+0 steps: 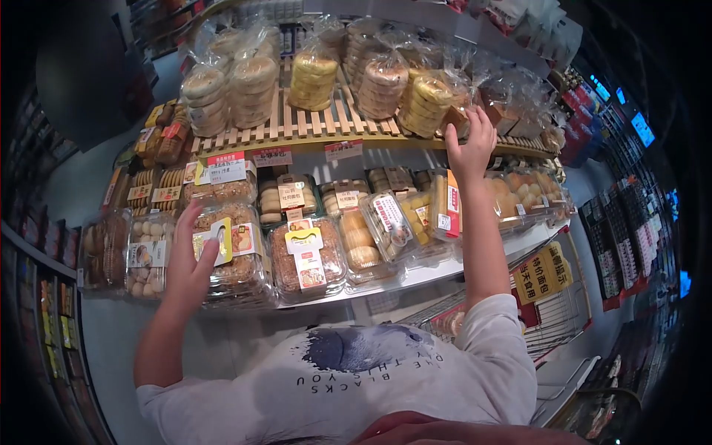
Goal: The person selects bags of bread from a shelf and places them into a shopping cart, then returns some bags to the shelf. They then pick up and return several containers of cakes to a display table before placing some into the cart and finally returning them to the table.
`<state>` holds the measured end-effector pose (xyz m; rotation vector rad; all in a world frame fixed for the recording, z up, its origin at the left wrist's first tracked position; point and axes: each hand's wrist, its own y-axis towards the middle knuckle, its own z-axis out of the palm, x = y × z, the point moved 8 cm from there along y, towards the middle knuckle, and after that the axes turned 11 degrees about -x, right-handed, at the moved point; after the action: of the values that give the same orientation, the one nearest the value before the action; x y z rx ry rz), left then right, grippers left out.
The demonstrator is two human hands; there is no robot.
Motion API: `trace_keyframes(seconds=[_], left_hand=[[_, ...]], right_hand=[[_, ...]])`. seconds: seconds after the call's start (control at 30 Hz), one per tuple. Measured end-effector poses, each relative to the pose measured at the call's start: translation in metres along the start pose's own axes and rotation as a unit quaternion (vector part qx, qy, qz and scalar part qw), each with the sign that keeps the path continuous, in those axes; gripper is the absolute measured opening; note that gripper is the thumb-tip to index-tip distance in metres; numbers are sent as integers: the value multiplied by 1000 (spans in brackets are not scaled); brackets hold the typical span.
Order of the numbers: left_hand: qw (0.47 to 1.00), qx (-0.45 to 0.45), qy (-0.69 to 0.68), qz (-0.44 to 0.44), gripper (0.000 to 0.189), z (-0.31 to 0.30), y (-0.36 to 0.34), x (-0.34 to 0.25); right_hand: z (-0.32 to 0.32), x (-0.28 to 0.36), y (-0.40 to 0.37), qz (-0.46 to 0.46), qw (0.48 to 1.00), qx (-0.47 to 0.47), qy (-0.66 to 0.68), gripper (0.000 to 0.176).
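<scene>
My left hand is over the lower row of clear boxes, fingers apart, between a box of small round balls and a crumb-topped box with a yellow label; nothing shows in it. Higher up, at the edge of the slatted shelf, my right hand is raised with its fingers spread. It is nearest to a bagged brown loaf and a bag of stacked yellow buns. I cannot make out whether its fingertips touch the bag.
More bagged buns stand on the upper shelf. Boxed breads line the lower one. A shopping cart with a yellow sign is at the right. Stocked shelves run along the left.
</scene>
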<state>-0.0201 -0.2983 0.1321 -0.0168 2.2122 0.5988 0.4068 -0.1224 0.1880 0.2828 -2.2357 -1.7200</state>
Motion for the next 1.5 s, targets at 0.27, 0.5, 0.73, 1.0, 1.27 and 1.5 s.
trace_keyframes(seconds=[0.27, 0.5, 0.73, 1.0, 1.27, 1.5], left_hand=[[989, -51, -69, -118, 48, -27, -129, 7], [983, -73, 22, -166, 49, -79, -221, -10], [944, -217, 39, -245, 51, -191, -360, 21], [836, -387, 74, -382, 46, -324, -567, 97], [755, -459, -6, -468, 33, -393, -632, 177], [769, -496, -108, -390, 9, -426, -550, 298]], right_hand=[[-50, 7, -94, 77, 987, 81, 119, 34], [-66, 95, -135, 118, 950, 117, 265, 24], [-73, 252, -182, 224, 842, 200, 449, 16], [-92, 466, -273, 259, 656, 366, 608, 14], [-106, 673, -282, 225, 539, 440, 682, 15], [-33, 792, -341, 133, 580, 492, 635, 26]])
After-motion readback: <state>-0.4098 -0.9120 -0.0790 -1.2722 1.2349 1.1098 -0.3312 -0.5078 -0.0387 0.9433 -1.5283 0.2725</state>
